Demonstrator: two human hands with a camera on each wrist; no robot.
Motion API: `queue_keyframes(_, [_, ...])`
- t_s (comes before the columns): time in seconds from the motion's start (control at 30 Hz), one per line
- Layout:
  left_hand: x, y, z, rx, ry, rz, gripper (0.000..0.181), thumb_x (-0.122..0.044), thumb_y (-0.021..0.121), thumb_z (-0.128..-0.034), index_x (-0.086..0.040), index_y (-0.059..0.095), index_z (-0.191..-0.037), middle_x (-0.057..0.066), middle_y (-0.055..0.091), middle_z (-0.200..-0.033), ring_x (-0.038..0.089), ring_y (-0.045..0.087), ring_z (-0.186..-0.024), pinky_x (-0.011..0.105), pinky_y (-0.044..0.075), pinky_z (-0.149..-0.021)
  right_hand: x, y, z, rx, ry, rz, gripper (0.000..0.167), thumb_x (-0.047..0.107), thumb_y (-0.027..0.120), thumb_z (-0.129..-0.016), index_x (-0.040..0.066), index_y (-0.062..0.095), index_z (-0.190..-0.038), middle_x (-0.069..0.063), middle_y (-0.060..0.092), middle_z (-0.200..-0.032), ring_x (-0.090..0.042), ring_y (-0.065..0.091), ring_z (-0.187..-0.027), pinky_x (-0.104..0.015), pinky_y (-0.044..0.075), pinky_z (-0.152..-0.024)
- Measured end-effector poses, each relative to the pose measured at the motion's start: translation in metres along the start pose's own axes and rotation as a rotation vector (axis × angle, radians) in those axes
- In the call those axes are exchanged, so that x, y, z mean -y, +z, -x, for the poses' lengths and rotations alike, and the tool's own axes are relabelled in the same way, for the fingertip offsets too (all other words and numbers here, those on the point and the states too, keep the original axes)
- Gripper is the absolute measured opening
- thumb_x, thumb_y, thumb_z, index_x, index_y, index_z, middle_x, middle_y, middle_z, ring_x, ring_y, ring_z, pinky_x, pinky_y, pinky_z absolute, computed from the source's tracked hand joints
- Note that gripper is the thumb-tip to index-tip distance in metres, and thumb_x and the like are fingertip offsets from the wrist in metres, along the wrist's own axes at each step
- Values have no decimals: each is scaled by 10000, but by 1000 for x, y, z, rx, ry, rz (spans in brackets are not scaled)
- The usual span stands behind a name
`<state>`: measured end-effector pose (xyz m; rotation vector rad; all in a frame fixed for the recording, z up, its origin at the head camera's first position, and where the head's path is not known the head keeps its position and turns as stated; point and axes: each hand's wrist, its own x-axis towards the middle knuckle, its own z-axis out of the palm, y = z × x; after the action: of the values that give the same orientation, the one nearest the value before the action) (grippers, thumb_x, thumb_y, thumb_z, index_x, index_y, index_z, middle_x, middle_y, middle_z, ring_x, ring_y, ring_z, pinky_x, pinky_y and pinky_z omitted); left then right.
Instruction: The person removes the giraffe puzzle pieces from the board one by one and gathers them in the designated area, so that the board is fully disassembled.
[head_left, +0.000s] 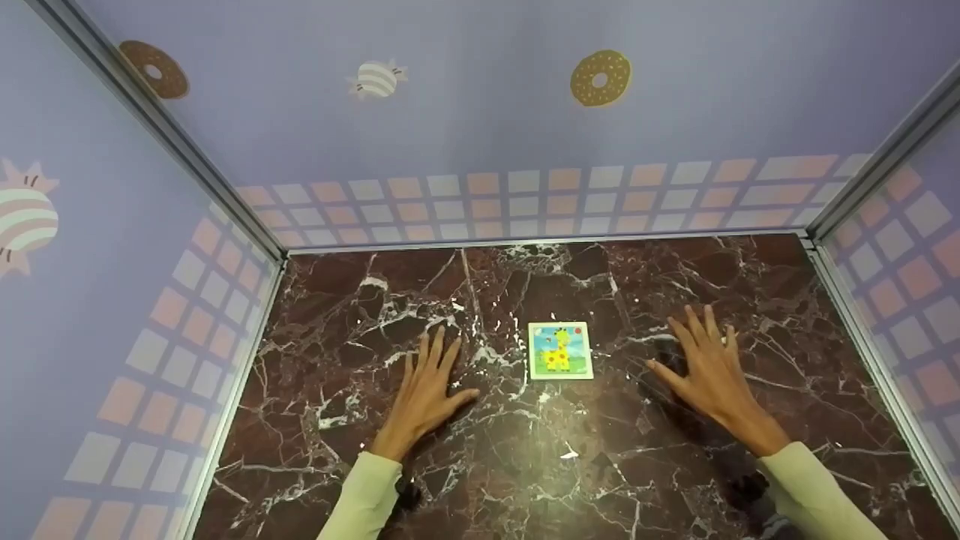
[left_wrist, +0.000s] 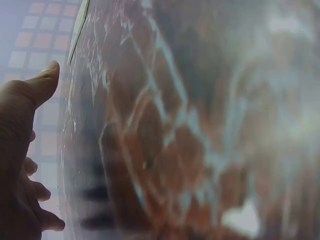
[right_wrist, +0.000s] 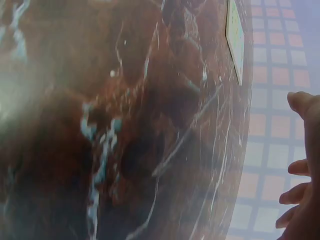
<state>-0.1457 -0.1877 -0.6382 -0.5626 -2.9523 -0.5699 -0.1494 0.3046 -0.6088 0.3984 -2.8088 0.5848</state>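
Note:
A square giraffe picture puzzle or card [head_left: 560, 351] with a pale border lies flat on the dark marbled tabletop, between the two hands. To its left, my left hand [head_left: 429, 394] is spread with straight fingers and holds nothing. On the other side, my right hand [head_left: 712, 371] is also spread, thumb toward the picture, and holds nothing. Neither hand touches the square. In the right wrist view the square's edge [right_wrist: 235, 40] shows near the top. Only a sliver of it [left_wrist: 79, 31] appears in the left wrist view.
The marbled tabletop [head_left: 360, 450] is bounded by a back panel [head_left: 480, 112] with printed doughnuts and sweets. A left side panel [head_left: 90, 225] and a right side panel [head_left: 922, 217] meet it at metal corner strips. A small white fleck [head_left: 570, 454] shows nearer the front.

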Motion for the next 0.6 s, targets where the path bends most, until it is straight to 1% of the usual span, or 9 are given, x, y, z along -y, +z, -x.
queue_keyframes(0.13, [-5,5,-3,-40,25,78,953,-528,817,-964,-34,427,-1680,298,274,-1766,571,270,-1608,770,236,-1275,6,8,-4,-46,-44,-35,793,361,867,-921,-65,580,-1526,-364,413,-1662,-619,287,-1573,-848,223,-1224])
queue_keyframes(0.27, [-11,9,-6,-79,60,128,905,-472,841,-961,6,476,-1638,304,351,-1730,556,342,-1582,734,272,-1280,13,17,-9,-101,-111,-77,728,275,894,-891,-85,621,-1462,-369,474,-1615,-621,365,-1530,-842,297,-1193])
queue_keyframes(0.37, [-15,13,-9,-101,77,156,887,-449,869,-941,22,516,-1604,315,412,-1692,555,389,-1556,731,297,-1272,19,24,-14,-123,-160,-104,703,241,909,-875,-90,637,-1433,-360,496,-1601,-619,404,-1506,-847,332,-1167])
queue_keyframes(0.53, [-24,16,-15,-68,66,201,921,-477,882,-916,5,517,-1610,314,445,-1670,540,381,-1564,756,236,-1283,27,34,-18,-105,-196,-146,679,222,929,-873,-80,660,-1419,-340,516,-1597,-608,429,-1496,-831,362,-1162])
queue_keyframes(0.6, [-26,19,-17,-61,75,201,929,-489,884,-907,5,521,-1606,314,459,-1658,539,379,-1564,775,206,-1282,30,38,-20,-95,-197,-160,687,226,936,-873,-79,663,-1424,-334,523,-1595,-606,440,-1491,-819,366,-1172])
